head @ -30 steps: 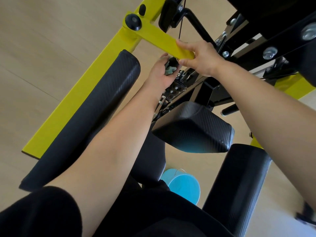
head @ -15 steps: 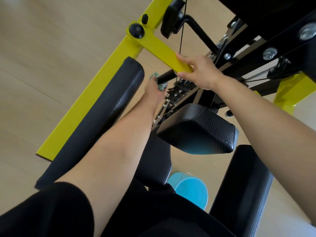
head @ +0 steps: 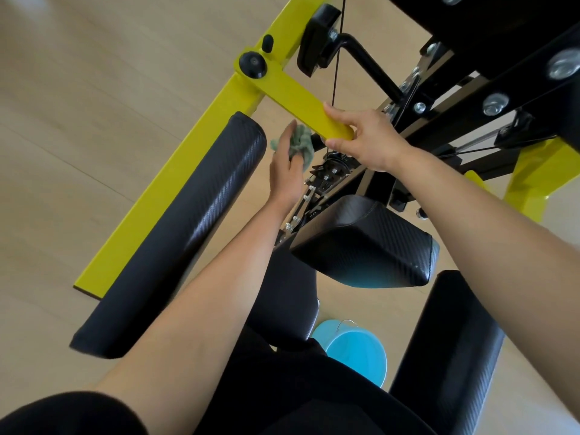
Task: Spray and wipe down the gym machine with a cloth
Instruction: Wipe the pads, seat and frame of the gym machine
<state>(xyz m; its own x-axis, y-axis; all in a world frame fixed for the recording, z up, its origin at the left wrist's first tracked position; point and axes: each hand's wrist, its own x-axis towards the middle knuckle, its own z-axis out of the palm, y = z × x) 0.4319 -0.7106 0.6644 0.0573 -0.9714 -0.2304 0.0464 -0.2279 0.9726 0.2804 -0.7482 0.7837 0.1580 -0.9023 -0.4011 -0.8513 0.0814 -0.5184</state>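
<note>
The green cloth [head: 299, 144] is bunched just under the free end of the yellow bar [head: 295, 102]. The left hand [head: 284, 174] has its fingers curled round it, likely to wipe the underside. The right hand [head: 367, 138] wraps its fingers over that end, probably steadying it. 1 blue bucket [head: 357, 353] stands below.

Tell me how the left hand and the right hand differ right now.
The left hand holds a crumpled green cloth; the right hand grips the yellow bar. The left hand sits below that bar; the right hand wraps round its end. Both are bare.
</note>
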